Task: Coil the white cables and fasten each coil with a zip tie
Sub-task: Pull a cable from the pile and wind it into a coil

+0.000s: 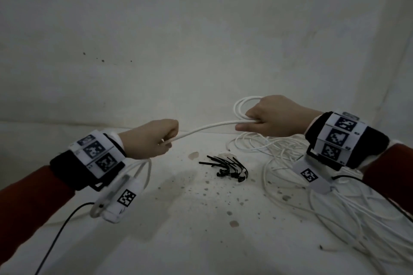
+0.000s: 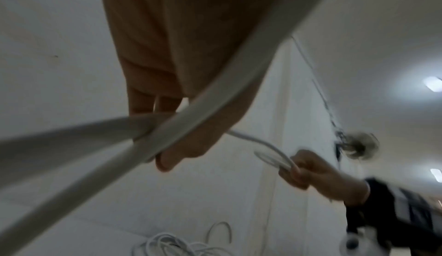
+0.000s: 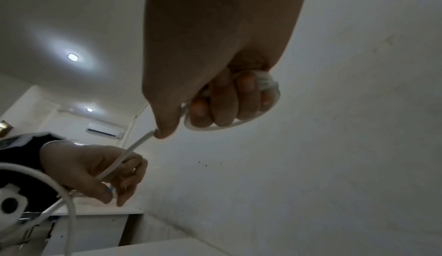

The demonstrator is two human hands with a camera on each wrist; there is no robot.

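fingers (image 3: 223, 99) of the right hand (image 1: 274, 118) curl round a few small loops of thin white round cable (image 1: 205, 128), while the left hand (image 1: 148, 138) pinches the strand stretched between them above the stained white tabletop (image 1: 178, 219). coiling looks barely begun: a loose white cable tangle (image 1: 312, 185) lies unwound and the bundle of black plastic zip ties (image 1: 228, 166) sits untouched. no readable writing shows, only black-and-white square marker codes on the wristbands (image 1: 335, 135).

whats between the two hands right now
In the head view, a taut run of white cable spans from left hand to right hand; zip ties lie below it.
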